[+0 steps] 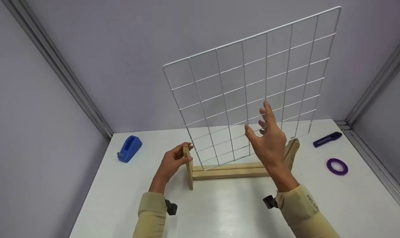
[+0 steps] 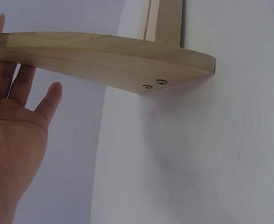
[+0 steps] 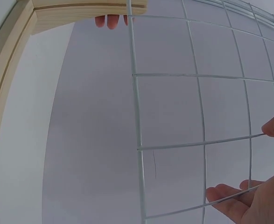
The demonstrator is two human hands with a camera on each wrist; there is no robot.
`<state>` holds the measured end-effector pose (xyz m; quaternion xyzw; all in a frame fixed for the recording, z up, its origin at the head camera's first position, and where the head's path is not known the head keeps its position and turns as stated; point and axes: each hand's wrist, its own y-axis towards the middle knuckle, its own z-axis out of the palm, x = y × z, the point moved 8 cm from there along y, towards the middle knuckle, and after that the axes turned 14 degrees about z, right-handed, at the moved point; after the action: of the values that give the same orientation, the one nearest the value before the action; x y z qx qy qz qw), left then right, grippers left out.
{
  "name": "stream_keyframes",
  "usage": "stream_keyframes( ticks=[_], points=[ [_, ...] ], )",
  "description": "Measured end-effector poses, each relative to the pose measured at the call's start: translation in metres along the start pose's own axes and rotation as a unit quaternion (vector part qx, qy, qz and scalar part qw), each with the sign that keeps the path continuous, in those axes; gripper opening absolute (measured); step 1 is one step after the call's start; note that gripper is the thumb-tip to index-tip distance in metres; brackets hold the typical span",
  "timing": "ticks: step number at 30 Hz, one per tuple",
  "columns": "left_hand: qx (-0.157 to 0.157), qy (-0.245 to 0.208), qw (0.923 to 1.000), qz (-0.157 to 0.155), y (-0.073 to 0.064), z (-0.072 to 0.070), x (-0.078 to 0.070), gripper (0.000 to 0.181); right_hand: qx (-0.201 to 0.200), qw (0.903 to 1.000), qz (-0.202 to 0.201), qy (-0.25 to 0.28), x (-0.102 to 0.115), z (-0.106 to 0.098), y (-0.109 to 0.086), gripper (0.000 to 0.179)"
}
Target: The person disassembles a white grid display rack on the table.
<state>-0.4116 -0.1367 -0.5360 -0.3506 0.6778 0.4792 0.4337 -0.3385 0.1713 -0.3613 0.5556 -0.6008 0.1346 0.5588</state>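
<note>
A white wire grid panel (image 1: 233,109) stands tilted above a wooden stand, its right side higher. My right hand (image 1: 269,142) grips the panel's wires near its lower middle, with the thumb on one side and fingertips (image 3: 225,193) reaching through the mesh. My left hand (image 1: 173,160) holds the upper end of the stand's left wooden side piece (image 1: 188,172) between thumb and fingers. Two screw heads (image 2: 154,84) show on that piece's outer face. The panel's lower left corner overlaps the grooved wooden crossbar (image 1: 233,173) in the head view. The right side piece (image 1: 292,152) is partly behind my right forearm.
On the white table (image 1: 216,211), a blue tape dispenser (image 1: 130,148) sits at the left. A dark utility knife (image 1: 327,139) and a purple tape roll (image 1: 337,166) lie at the right. Grey walls with metal rails (image 1: 64,76) enclose the table.
</note>
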Motion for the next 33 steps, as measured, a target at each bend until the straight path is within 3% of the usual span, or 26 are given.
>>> stream_keyframes(
  ticks=[16, 23, 33],
  points=[
    [-0.027, 0.012, 0.9996, -0.001, -0.008, -0.002, 0.001, 0.061, 0.020, 0.9995, 0.024, 0.005, -0.003, -0.008, 0.000, 0.085],
    [-0.032, 0.022, 0.9993, 0.000, -0.013, 0.000, 0.001, 0.060, 0.036, 0.9979, 0.047, -0.025, -0.010, -0.012, -0.002, 0.085],
    [-0.039, 0.020, 0.9990, 0.004, -0.023, 0.001, 0.001, 0.061, 0.033, 0.9989, 0.033, -0.001, -0.016, -0.018, -0.006, 0.084]
  ],
)
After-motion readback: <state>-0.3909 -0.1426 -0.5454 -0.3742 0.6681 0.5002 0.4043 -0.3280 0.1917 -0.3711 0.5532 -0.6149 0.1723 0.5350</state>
